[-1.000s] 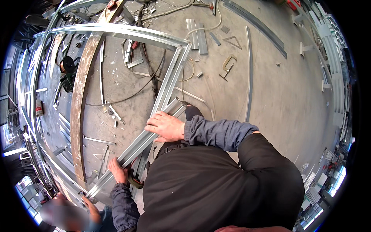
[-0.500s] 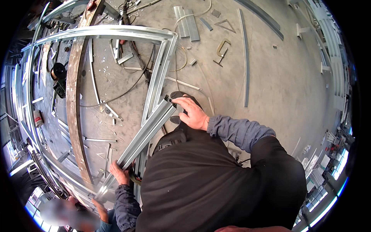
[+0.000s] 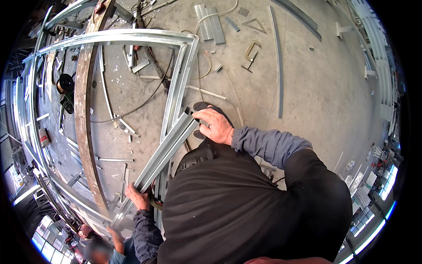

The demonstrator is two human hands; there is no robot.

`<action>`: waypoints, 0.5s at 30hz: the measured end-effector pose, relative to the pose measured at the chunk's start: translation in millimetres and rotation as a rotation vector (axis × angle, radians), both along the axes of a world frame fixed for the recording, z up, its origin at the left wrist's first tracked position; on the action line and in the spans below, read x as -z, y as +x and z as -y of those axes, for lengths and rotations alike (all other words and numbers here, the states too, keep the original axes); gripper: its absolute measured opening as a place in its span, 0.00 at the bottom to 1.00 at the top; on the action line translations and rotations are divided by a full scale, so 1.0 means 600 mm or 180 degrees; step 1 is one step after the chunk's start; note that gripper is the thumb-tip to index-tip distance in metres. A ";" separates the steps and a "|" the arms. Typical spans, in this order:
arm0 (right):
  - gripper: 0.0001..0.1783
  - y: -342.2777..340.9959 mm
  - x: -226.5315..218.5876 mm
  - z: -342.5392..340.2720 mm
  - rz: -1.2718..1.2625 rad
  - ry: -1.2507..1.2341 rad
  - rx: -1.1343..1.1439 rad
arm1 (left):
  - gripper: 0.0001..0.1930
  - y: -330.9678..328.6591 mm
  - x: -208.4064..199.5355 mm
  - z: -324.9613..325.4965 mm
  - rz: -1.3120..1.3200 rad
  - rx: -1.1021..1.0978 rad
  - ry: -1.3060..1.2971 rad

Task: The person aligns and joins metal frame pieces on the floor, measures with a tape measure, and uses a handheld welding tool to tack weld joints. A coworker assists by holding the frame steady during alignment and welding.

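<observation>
A long, grooved metal profile (image 3: 166,148) runs diagonally in front of me, from the lower left up to its cut end near my feet. My right hand (image 3: 214,126) is closed round that end, its fingers over the edge. Farther down the profile, my left hand (image 3: 138,197) grips its left side, the fingers partly hidden beneath. Beyond it stands a large metal frame (image 3: 175,88), whose corner lies above the profile's cut end. A co-worker's hand (image 3: 116,239) is at the lower left, near the profile's other end.
A rusty beam (image 3: 83,101) runs under the frame on the left. Metal offcuts, cables and a wire spool (image 3: 65,82) litter the floor there. Ahead lie a C-clamp (image 3: 251,56), two flat strips (image 3: 210,26) and a long bar (image 3: 278,66). White profiles (image 3: 381,66) are stacked at the right.
The view has shifted slightly. Both my hands keep their places on the profile, and the co-worker's head has moved lower at the left.
</observation>
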State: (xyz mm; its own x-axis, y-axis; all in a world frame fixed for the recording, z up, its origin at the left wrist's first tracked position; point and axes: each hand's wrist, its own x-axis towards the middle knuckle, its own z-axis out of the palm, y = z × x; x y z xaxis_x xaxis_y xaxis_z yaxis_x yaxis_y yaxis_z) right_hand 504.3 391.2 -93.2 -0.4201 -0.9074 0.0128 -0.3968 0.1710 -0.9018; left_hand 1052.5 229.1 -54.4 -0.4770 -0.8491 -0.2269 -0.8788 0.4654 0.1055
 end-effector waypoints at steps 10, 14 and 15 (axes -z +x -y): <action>0.22 -0.003 -0.001 0.005 0.0271 -0.0114 0.0018 | 0.43 -0.003 -0.006 -0.003 -0.0022 -0.0019 0.0003; 0.24 -0.012 -0.001 0.008 0.0249 -0.0225 -0.0065 | 0.47 -0.001 -0.009 -0.004 0.0089 -0.0044 0.0103; 0.24 -0.015 -0.003 0.008 0.0245 -0.0240 -0.0098 | 0.47 0.001 -0.009 -0.005 0.0105 -0.0068 0.0133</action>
